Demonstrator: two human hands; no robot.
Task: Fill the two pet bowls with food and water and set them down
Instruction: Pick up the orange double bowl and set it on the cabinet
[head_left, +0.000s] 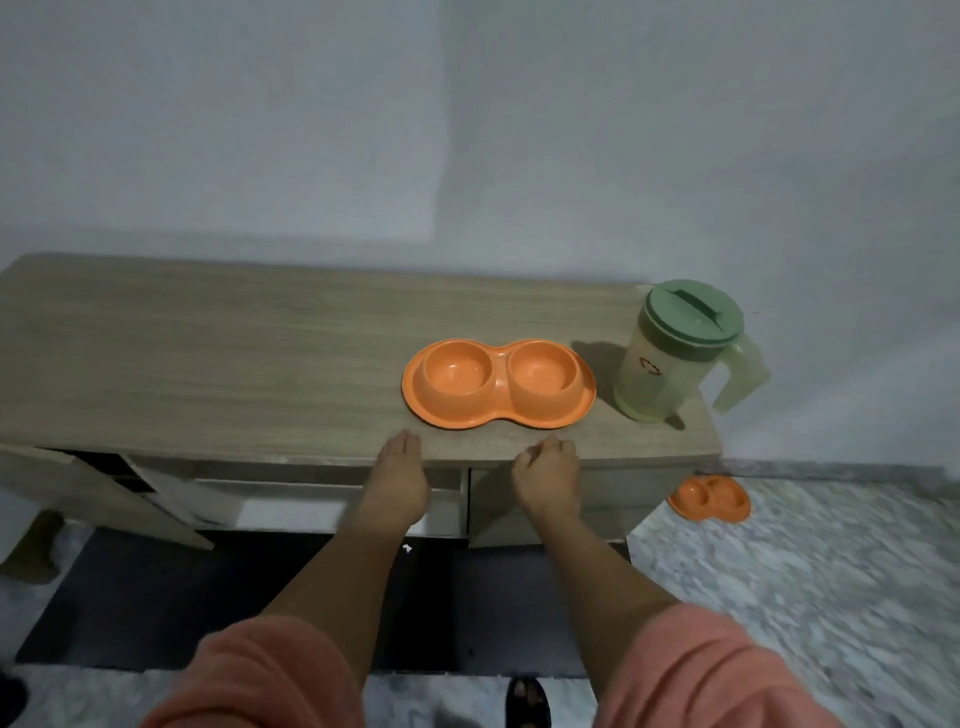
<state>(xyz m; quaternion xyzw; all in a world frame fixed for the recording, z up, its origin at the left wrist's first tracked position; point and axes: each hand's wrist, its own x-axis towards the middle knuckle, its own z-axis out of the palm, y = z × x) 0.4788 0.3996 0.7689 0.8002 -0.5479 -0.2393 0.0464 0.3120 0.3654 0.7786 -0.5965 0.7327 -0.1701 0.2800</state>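
Observation:
An orange double pet bowl (498, 383) rests on the wooden cabinet top (208, 364), both of its cups looking empty. To its right stands a pale green pitcher (670, 358) with a darker green lid, handle pointing right. A second orange double bowl (709, 497) lies on the floor beside the cabinet's right end. My left hand (397, 475) hovers at the cabinet's front edge, fingers together and pointing toward the bowl, holding nothing. My right hand (548, 475) is just right of it, fingers loosely curled, empty, a short way in front of the bowl.
The cabinet stands against a plain wall. Below the top, a door (98, 499) at the left hangs open, showing shelves. A dark mat (156, 597) lies on the marbled floor in front. A sandalled foot (527, 701) shows at the bottom edge.

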